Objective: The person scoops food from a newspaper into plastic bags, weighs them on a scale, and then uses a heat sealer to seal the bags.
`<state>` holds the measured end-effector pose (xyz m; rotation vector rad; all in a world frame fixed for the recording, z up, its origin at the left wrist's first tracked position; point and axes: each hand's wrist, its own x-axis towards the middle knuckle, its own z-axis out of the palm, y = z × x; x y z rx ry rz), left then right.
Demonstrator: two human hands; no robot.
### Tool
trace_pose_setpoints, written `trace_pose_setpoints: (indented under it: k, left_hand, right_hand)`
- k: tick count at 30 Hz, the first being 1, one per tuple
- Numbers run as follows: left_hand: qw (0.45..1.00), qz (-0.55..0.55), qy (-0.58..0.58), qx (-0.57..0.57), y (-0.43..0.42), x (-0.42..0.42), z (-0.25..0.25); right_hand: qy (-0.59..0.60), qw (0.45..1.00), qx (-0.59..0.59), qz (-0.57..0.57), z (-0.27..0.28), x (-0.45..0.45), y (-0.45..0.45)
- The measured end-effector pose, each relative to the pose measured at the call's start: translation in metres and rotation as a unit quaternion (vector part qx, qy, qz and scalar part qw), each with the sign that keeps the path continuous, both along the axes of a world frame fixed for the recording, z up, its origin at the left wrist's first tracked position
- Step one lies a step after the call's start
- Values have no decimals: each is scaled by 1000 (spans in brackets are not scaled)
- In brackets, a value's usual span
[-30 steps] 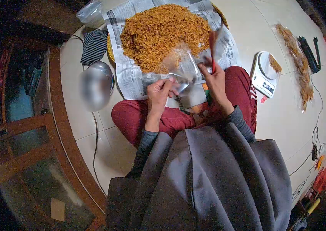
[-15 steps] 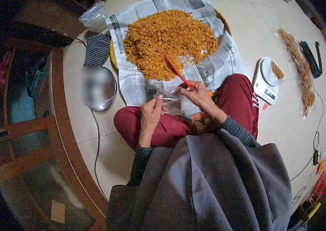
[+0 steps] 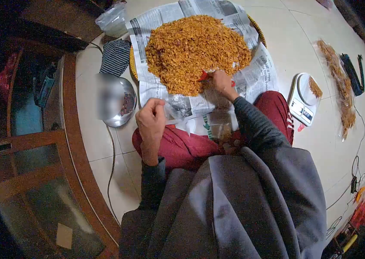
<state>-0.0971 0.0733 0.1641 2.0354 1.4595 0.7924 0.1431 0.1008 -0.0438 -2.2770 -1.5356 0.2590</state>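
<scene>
A large heap of orange-brown flakes lies on newspaper spread over a round woven tray. My right hand is closed on a red spoon, whose front end touches the near edge of the heap. Lower left of it, my left hand is closed on the edge of a clear plastic bag that hangs beside its fingers over the newspaper. The bag's outline is hard to make out.
A metal bowl and striped cloth lie left of the tray. On the right are a white scale with a filled packet, a row of filled bags, a black tool and cables.
My right hand has moved forward from the bag to the heap with the red spoon. My left hand has shifted left with the bag. The view has moved slightly.
</scene>
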Motion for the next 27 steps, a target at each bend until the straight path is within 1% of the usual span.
trace_pose_setpoints:
  k: [3, 4, 6, 7, 8, 10, 13, 15, 16, 17, 19, 20, 23, 24, 27]
  left_hand:
    - [999, 17, 28, -8, 9, 1, 0]
    - [999, 23, 25, -20, 13, 5, -3]
    - [998, 34, 21, -44, 22, 12, -11]
    - [997, 31, 9, -77, 27, 18, -16]
    - [994, 27, -2, -108, 32, 24, -21]
    - [986, 22, -10, -162, 43, 37, -28]
    - [984, -46, 68, -160, 63, 55, -44]
    - [985, -59, 54, -153, 68, 65, -44]
    - [985, -68, 48, -152, 72, 68, -46]
    - [985, -65, 29, -154, 78, 70, -50]
    - [985, -64, -9, -162, 90, 73, -58]
    - [976, -62, -78, -192, 92, 74, -55]
    - [973, -30, -114, -199, 98, 74, -56]
    - [974, -52, -114, -189, 104, 69, -65]
    - [971, -9, -139, -193, 81, 69, -24]
  right_hand:
    - [35, 997, 61, 39, -14, 29, -8]
    - [20, 999, 28, 41, 3, 39, -13]
    - [19, 997, 61, 52, 25, 49, -26]
    - [16, 995, 81, 58, 41, 54, -30]
    - [58, 997, 29, 29, 67, 56, -31]
    - [80, 994, 46, 61, 76, 68, -28]
    - [87, 988, 75, 102, 97, 76, -18]
    - [82, 983, 77, 145, 133, 69, -19]
    - [125, 972, 86, 178, 165, 55, -25]
    - [36, 975, 95, 200, 178, 47, -25]
    - [-142, 956, 106, 232, 197, 32, -26]
    - [-193, 942, 106, 254, 212, 17, -32]
    - [-306, 887, 209, 274, 199, 10, -30]
    - [-274, 898, 221, 264, 198, 13, -30]
    - [-92, 958, 218, 161, 201, 18, -35]
